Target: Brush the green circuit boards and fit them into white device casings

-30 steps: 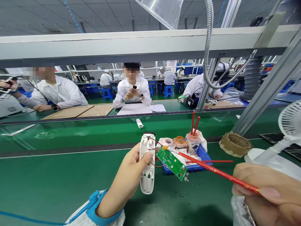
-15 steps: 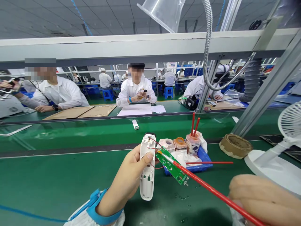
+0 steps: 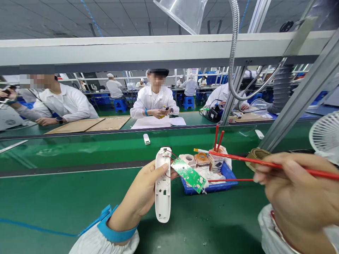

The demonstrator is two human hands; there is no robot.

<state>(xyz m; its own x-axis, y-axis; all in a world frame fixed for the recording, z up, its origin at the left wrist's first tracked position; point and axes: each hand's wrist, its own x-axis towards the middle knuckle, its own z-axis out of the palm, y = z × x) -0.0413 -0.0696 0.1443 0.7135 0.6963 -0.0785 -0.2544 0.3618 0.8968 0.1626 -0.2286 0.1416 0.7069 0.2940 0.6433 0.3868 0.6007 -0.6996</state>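
My left hand [image 3: 145,187] grips a white plastic housing [image 3: 163,203], held upright with the thumb across its hollow inside. Thin red wires join it to a green circuit board [image 3: 189,174], which sticks out to the right and slants downward. Between the fingers of my right hand [image 3: 296,190] is a red-handled brush [image 3: 246,159], its yellowish tip pointing left, above and apart from the board. Behind the board sits a blue tray [image 3: 230,176] with small bottles, white tissue and a second red stick [image 3: 230,180] lying across it.
Two red handles [image 3: 217,139] stand in a bottle at the tray's back. A tape roll [image 3: 254,155] and a white fan [image 3: 325,135] are at the right. A white housing [image 3: 146,139] lies on the green belt [image 3: 87,151]. Co-workers sit opposite. A blue wrist cord [image 3: 39,226] trails left.
My right hand has risen and drawn the brush up and away from the board, with its tip now near the bottles. The left hand keeps the housing, shifted slightly left in view.
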